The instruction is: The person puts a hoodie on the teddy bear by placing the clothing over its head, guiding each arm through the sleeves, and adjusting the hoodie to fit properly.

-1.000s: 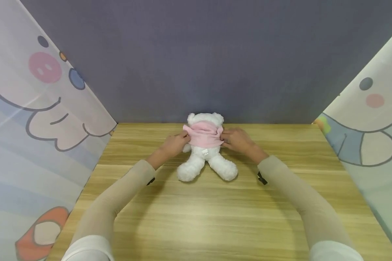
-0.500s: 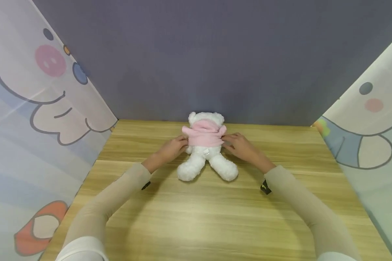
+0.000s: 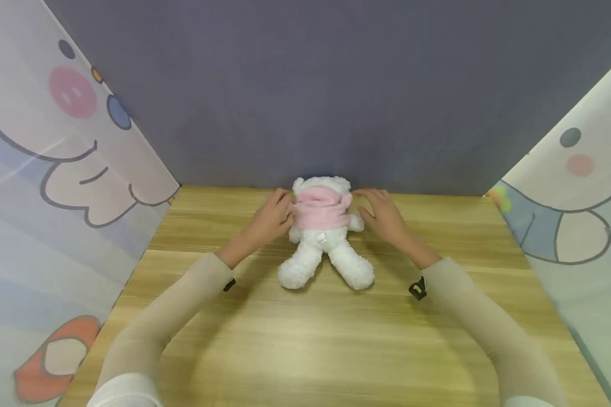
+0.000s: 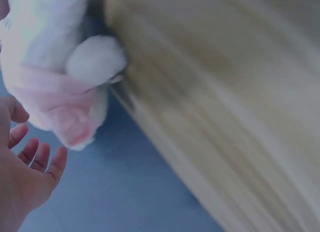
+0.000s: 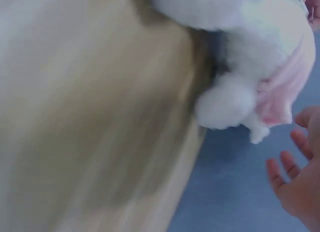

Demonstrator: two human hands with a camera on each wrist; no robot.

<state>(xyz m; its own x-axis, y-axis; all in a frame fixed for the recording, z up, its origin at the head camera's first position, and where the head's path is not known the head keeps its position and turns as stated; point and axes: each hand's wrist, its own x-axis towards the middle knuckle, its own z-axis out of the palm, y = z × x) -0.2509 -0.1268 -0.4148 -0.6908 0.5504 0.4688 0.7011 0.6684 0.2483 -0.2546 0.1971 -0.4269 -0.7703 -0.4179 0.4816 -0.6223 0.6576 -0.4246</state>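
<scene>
A white plush bear (image 3: 310, 254) lies on the wooden table against the back wall, legs spread toward me. Its pink top (image 3: 319, 212) sits around the upper body, and a small white tag shows below the hem. At the bear's left side is my left hand (image 3: 271, 219), fingers loosely bent beside the pink sleeve. The left wrist view shows those fingers (image 4: 42, 159) spread and holding nothing. On the other side my right hand (image 3: 386, 217) hovers near the other sleeve, thumb and fingers apart. A white paw (image 5: 226, 102) sticks out below that sleeve.
A dark grey wall (image 3: 305, 96) rises directly behind the bear. Printed cartoon curtains (image 3: 71, 181) stand along both sides of the wooden table (image 3: 295, 345). Both wrists carry small black straps.
Both hands have let go of the sides of the pink top and moved up toward the sleeves. The right hand has shifted away from the bear, and the paw on that side now shows.
</scene>
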